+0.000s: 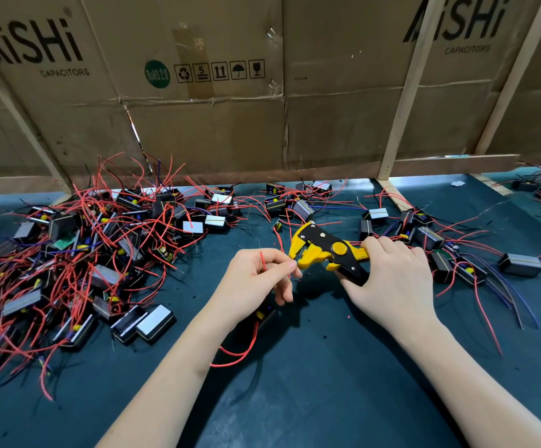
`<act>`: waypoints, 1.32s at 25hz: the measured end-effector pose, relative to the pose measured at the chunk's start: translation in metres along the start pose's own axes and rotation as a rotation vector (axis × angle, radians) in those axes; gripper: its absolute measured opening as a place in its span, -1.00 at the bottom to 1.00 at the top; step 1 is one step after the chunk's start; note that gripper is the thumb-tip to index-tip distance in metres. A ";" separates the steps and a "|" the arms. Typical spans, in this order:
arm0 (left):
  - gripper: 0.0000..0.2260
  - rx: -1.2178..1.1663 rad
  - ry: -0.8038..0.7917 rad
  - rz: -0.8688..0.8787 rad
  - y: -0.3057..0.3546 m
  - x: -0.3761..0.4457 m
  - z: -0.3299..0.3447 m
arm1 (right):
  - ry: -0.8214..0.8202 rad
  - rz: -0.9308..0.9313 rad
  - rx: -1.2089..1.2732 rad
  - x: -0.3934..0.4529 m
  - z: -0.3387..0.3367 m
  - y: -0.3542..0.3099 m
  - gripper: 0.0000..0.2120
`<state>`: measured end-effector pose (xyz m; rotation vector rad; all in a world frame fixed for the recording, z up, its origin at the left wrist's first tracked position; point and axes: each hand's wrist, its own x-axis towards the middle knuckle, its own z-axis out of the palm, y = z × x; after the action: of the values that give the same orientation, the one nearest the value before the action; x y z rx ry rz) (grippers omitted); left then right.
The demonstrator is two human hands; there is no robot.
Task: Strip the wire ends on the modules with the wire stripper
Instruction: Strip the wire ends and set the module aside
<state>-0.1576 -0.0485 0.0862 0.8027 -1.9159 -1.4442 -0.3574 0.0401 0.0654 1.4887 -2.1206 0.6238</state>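
While the left hand (259,273) pinches a red wire (263,260) between thumb and fingertips, the right hand (388,270) is wrapped round the handles of the yellow-and-black wire stripper (322,250), whose jaws stand just at 3 o'clock of the pinching fingertips. The wire's module (262,316) lies on the dark green mat (327,383) under the left wrist, at about 6 o'clock of the pinch. To strip well, I would feed only the short free tip squarely into the jaws, keep the pinch close behind it so the lead cannot buckle, then squeeze once and firmly. Whether the tip already sits between the blades is hard to tell, since the fingers cover it. Unstripped modules (78,253) are heaped at 9 o'clock, with others scattered at 2 o'clock
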 end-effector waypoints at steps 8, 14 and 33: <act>-0.80 -0.057 -0.014 -0.028 0.001 -0.001 -0.001 | 0.000 -0.015 0.019 0.001 -0.002 -0.001 -0.60; -0.79 -0.047 -0.024 -0.027 0.001 -0.001 -0.002 | -0.022 -0.022 0.032 0.001 -0.006 -0.001 -0.63; -0.75 -0.008 -0.023 -0.040 -0.003 -0.001 0.000 | -0.193 0.100 -0.061 0.000 -0.001 -0.003 -0.42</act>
<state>-0.1565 -0.0481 0.0833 0.8281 -1.9207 -1.4898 -0.3549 0.0395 0.0665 1.4687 -2.3498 0.4619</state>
